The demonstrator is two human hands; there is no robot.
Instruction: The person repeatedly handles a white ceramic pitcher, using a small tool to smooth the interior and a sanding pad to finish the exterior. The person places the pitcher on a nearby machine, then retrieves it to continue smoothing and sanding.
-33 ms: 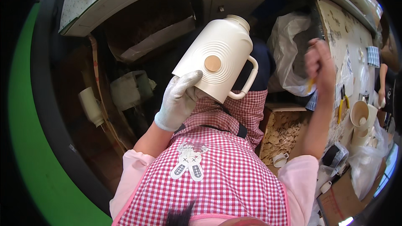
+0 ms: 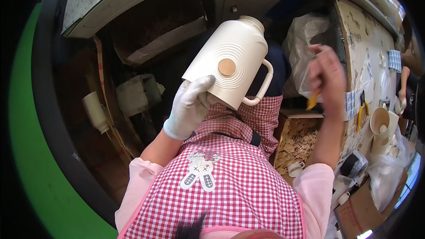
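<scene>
My left hand [image 2: 188, 105], in a pale grey-white glove, grips a cream plastic jug shell [image 2: 208, 59] by its open bottom edge, thumb on the outside. The shell lies tilted, its narrow neck to the upper right and its loop handle [image 2: 264, 84] toward the right. A round tan disc [image 2: 226, 67] sits at the centre of the ringed pattern on its side. My bare right hand [image 2: 328, 73] is apart from the shell, blurred by motion. A small orange-yellow thing [image 2: 313, 101] sticks out below its fingers; its kind is not clear.
A cardboard box [image 2: 299, 144] of tan discs and a white cup-like piece stands below my right forearm. On the right bench [image 2: 354, 31] lie yellow-handled pliers [image 2: 362, 111] and cream parts [image 2: 380, 121]. Another cream shell [image 2: 95, 111] lies at left. A plastic bag [image 2: 305, 40] hangs beside the bench.
My right hand has moved left and slightly down, away from the bench, with the orange-yellow thing. My left hand and the shell have stayed nearly still.
</scene>
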